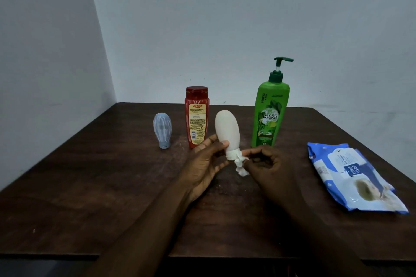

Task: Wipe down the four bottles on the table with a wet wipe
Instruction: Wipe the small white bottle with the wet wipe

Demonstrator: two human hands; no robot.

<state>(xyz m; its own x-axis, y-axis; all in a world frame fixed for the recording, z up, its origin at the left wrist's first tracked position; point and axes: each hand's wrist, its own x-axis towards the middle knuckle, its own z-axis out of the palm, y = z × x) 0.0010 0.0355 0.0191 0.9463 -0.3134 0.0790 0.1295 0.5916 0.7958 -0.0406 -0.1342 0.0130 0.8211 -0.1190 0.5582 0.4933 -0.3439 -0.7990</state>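
My left hand [206,164] holds a cream squeeze bottle [227,130] cap-down above the table, thumb and fingers curled round its lower part. A white wet wipe [238,159] is wrapped round the bottle's cap end, and my right hand [264,163] pinches it there. Three other bottles stand on the table behind: a pale blue squeeze bottle [162,129] cap-down at the left, a red bottle [196,117] upright behind my left hand, and a tall green pump bottle [270,110] at the right.
A blue and white pack of wet wipes [353,177] lies flat on the right side of the dark wooden table [90,186]. Grey walls meet in a corner behind the table's far left.
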